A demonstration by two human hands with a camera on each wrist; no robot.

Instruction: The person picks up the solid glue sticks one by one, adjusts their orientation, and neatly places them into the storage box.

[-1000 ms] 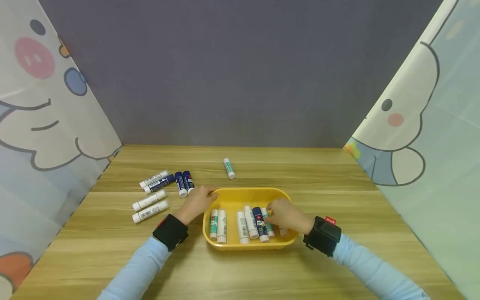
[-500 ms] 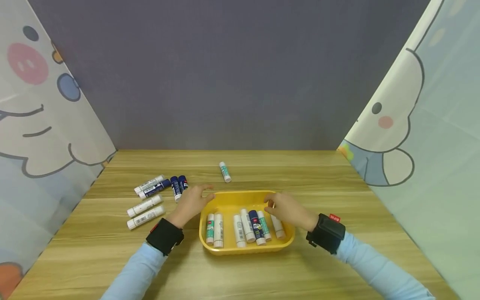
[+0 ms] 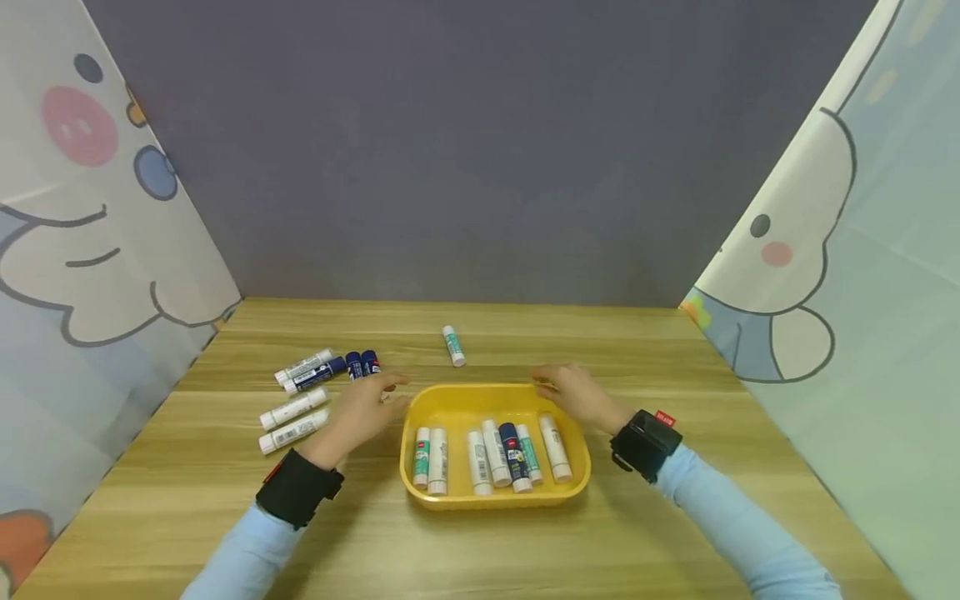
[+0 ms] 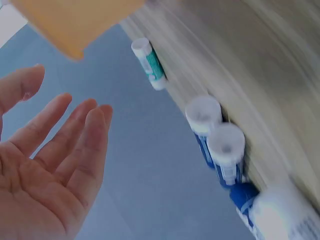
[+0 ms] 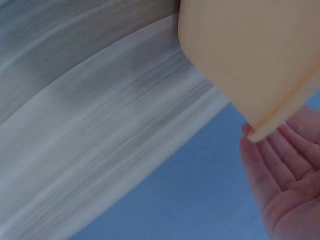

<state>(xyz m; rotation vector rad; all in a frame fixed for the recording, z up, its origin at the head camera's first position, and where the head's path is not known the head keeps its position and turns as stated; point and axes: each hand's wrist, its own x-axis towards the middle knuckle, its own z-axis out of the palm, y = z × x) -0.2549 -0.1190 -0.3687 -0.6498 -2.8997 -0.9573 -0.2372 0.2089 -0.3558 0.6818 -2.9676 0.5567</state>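
1. Head view: the yellow tray (image 3: 427,492) sits on the worktop (image 3: 525,550), seven glue sticks (image 3: 495,452) inside. The left hand (image 3: 360,410) hovers left of it, the right hand (image 3: 573,392) at its far right corner; both grips released.
2. Left wrist view: fingers straight, loose glue sticks (image 4: 220,145) nearby.
3. Right wrist view: open palm beside the tray's rim.

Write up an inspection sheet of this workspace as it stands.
Surface: wooden table, bare at the front.
Job's things: yellow tray holding seven glue sticks side by side; six more glue sticks on the table to its left; one lone stick behind the tray.
Clutter: nothing seen.
Hands: left hand open, held left of the tray near the dark blue sticks; right hand open at the tray's far right corner. Both hold nothing.
Cables: nothing seen.
Surroundings: grey back wall, cartoon curtains on both sides.
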